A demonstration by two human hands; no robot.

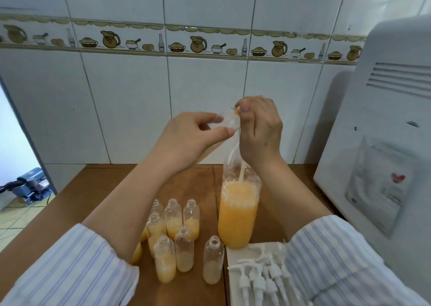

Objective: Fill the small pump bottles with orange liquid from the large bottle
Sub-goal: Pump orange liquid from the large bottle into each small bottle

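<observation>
Orange liquid in large bottle [238, 214], blue-and-white striped sleeves [70, 268], white pump heads [258, 280], brown table [186, 179]

Brown table [70, 203]: small bottles [184, 249] clustered centre; large bottle [238, 214] right; white pump heads [261, 277] near-right.

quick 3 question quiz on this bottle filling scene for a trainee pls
1. True or false: the small bottles on the table have their pump tops on.
2. Where do the white pump tops lie? A) right of the small bottles B) behind the large bottle
3. What does the left hand pinch?

Key: 1 false, their necks are open. 2 A. 3 a small clear bottle, which the right hand pumps into.
</observation>
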